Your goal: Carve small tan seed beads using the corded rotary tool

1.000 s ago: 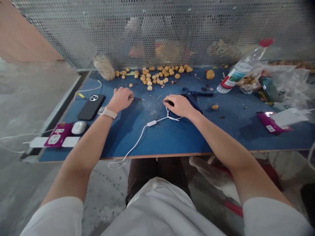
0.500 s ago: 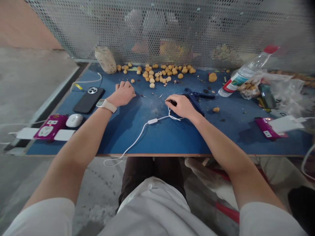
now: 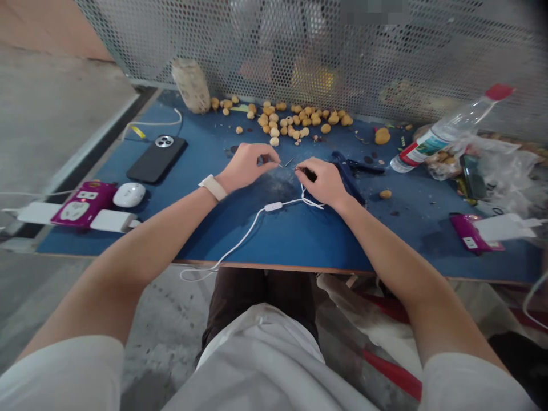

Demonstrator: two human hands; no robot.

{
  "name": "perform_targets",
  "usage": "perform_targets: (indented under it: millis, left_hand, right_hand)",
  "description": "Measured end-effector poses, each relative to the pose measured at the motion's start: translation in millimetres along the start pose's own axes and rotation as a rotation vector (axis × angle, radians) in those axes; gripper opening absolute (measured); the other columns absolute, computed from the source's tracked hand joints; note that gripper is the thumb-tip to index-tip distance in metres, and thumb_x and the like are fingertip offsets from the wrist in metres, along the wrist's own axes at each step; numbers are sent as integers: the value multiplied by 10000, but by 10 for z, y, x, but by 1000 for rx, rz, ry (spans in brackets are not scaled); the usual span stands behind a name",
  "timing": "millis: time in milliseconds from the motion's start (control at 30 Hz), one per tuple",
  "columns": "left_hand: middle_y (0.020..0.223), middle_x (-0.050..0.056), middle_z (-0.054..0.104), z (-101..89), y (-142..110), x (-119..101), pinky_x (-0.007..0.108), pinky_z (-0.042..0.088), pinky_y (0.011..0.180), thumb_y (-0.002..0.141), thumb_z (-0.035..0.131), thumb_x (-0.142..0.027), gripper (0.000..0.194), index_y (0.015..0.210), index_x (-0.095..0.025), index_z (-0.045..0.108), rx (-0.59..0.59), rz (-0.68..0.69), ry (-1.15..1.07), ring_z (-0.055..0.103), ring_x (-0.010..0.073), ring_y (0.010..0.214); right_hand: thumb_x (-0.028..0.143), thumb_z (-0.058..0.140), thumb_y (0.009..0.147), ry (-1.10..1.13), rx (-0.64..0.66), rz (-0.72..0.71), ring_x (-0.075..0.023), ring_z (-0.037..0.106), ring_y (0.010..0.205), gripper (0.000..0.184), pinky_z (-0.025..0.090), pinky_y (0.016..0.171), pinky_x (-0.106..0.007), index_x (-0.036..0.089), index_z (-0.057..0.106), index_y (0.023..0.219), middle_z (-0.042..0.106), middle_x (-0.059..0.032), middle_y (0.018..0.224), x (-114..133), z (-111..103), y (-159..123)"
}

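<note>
On the blue desk, the left hand pinches a thin pin, the right hand a dark cable end, apart but close for fine work.

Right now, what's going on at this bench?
A person seated at a blue table works with both bare hands. The right hand grips a small dark piece, with a white cable looping beneath it. The left hand pinches something thin at its fingertips, too small to identify. Blue-handled pliers lie just beyond the right hand, and small tan lumps lie scattered farther back.
</note>
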State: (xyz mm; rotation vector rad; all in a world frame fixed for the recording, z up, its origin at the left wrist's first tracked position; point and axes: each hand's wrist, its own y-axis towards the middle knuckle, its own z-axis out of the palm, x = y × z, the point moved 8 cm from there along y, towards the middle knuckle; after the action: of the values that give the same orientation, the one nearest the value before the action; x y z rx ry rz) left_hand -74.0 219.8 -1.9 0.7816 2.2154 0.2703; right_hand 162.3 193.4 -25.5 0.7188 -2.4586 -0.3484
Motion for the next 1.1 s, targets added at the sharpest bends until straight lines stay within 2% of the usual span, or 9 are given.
perform_targets:
  millis: [67, 167, 300, 433, 567, 700, 900, 1100]
  left_hand:
    - [1199, 92, 995, 42, -27, -94, 446, 733, 1023, 1134, 840, -310, 171, 1127, -246, 998, -41, 15, -39, 918, 303, 1088]
    - [1158, 54, 1003, 97, -67, -159, 440, 741, 1051, 1130, 866, -305, 153, 1124, -274, 1016, -66, -6, -56, 947, 309, 1115]
    - [1201, 50, 1013, 98, -132, -251, 438, 746, 1074, 1158, 859, -281, 173, 1151, -293, 1031, -89, 13, -52, 954, 303, 1141]
    - [1244, 79, 1011, 76, -175, -299, 454, 765, 1088, 1211, 835, -358, 199, 1187, -272, 1013, -108, 3, -57, 955, 325, 1214]
    - [1239, 88, 1006, 55, -188, -336, 467, 774, 1122, 1238, 835, -408, 224, 1191, -264, 1000, -131, 0, -75, 957, 338, 1251]
    - [1221, 84, 1007, 50, -199, -367, 493, 763, 1185, 1233, 849, -390, 218, 1158, -257, 1005, -138, 14, -87, 965, 331, 1225]
    - [1163, 95, 1009, 88, -197, -337, 430, 779, 1064, 1177, 904, -396, 198, 1109, -247, 1016, -139, 14, -163, 968, 314, 1142]
    - [1131, 72, 1014, 82, -188, -373, 412, 777, 1116, 1152, 894, -345, 171, 1070, -264, 1021, -82, 42, -122, 975, 309, 1145]
  right_hand:
    - [521, 597, 1281, -17, 18, -16, -388, 847, 1180, 420, 665, 1087, -539, 273, 934, 1315, 929, -149, 1268, 46, 48, -1]
    - [536, 559, 1305, -2, 24, -37, -383, 844, 1192, 477, 662, 1104, -529, 277, 943, 1419, 923, -151, 1298, 121, 77, -28]
    - [603, 508, 1333, 41, 16, -52, -403, 846, 1242, 576, 659, 1189, -577, 285, 932, 1557, 920, -156, 1325, 188, 51, -74]
    - [712, 431, 1349, 57, 22, -36, -409, 843, 1266, 680, 666, 1207, -600, 315, 933, 1580, 919, -152, 1318, 191, 33, -86]
    - [740, 410, 1350, 64, 13, -47, -396, 847, 1231, 717, 671, 1198, -595, 306, 936, 1569, 923, -154, 1321, 215, 17, -90]
    - [706, 437, 1357, 72, 8, -49, -385, 848, 1210, 674, 671, 1171, -573, 291, 945, 1508, 924, -157, 1319, 221, 19, -100]
    - [644, 524, 1349, 119, -80, -140, -345, 839, 1110, 552, 677, 1087, -524, 282, 937, 1400, 916, -124, 1216, 185, 29, -107]
    - [509, 606, 1317, 92, -63, -190, -331, 827, 1084, 396, 652, 1035, -481, 260, 909, 1269, 904, -121, 1149, 207, 54, -117]
